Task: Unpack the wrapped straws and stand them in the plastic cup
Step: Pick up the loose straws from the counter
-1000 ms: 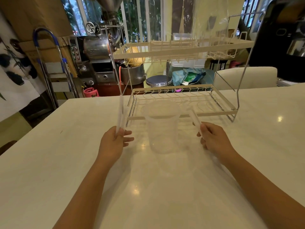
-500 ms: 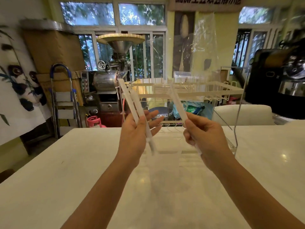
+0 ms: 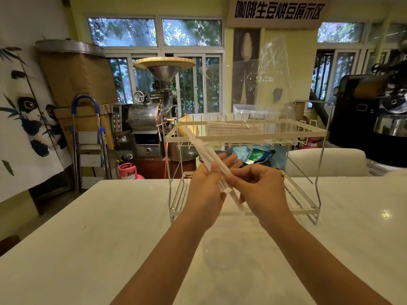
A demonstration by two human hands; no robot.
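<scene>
- The white bench [image 3: 92,234] stretches wide and bare to either side of the person's forearms; its left edge runs off diagonally toward the floor, and its far edge lies just behind the rack.
- A two-tier wire dish rack [image 3: 246,133] stands on the bench straight ahead of the hands, its lower tray reaching toward the person and its metal side frames rising at left and right.
- A bundle of wooden sticks and a clear plastic bag [image 3: 274,84] rest on the rack's upper tier; the bag stands tall above it.
- The clear plastic cup [image 3: 217,254] stands on the bench below the raised hands, between the two forearms and nearer the person than the rack. It is hard to make out against the white top.
- Both hands are lifted off the bench, in front of the rack's lower tier, with open air beneath them.
- The left hand [image 3: 206,190] is closed around the wrapped straws [image 3: 204,154], thumb across them and fingers partly spread behind. The straws slant up and to the left, their upper ends crossing the front rail of the rack's top tier.
- The right hand [image 3: 258,190] meets the bundle from the right, its thumb and fingertips pinched on one of the straws just beside the left hand's fingers; the lower ends of the straws poke out below, between the two palms.
- Both forearms reach in from the bottom of the view and converge toward the middle.
</scene>
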